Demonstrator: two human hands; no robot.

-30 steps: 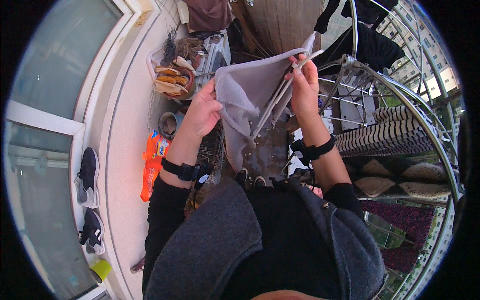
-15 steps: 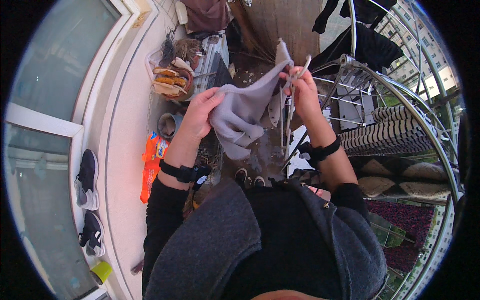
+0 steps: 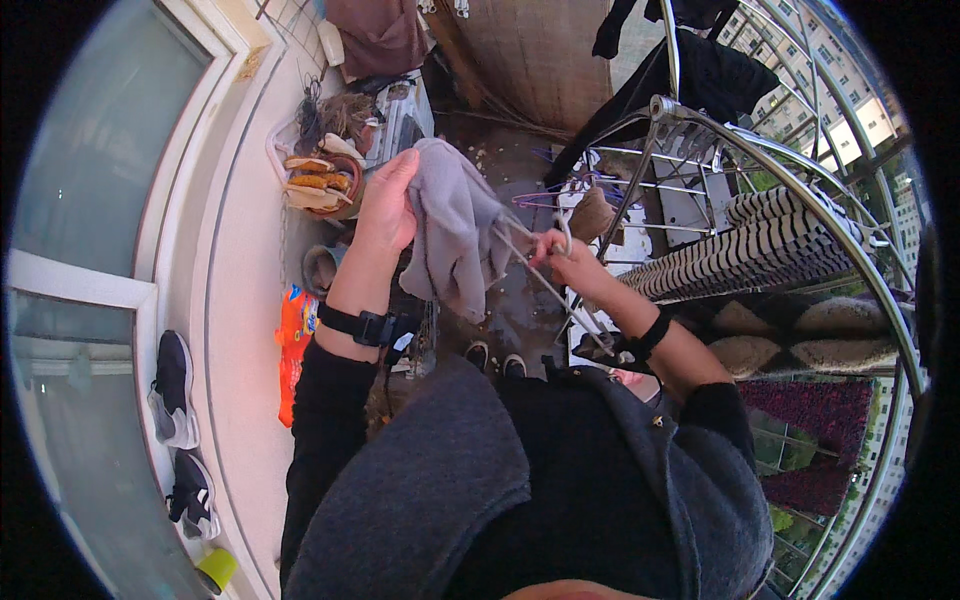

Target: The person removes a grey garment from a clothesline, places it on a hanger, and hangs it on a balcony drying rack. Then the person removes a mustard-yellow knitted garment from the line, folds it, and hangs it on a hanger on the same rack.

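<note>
The left hand is half-curled, holding the left edge of a grey cloth, some of its fingers hidden. The right hand is curled closed around a pale hanger near its hook. The cloth hangs creased between the 2 hands, above the floor, its right side meeting the hanger.

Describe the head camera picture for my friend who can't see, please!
The left hand holds a grey cloth while the right hand grips a pale hanger. Striped fabric hangs to the right; two dark shoes sit to the left.
</note>
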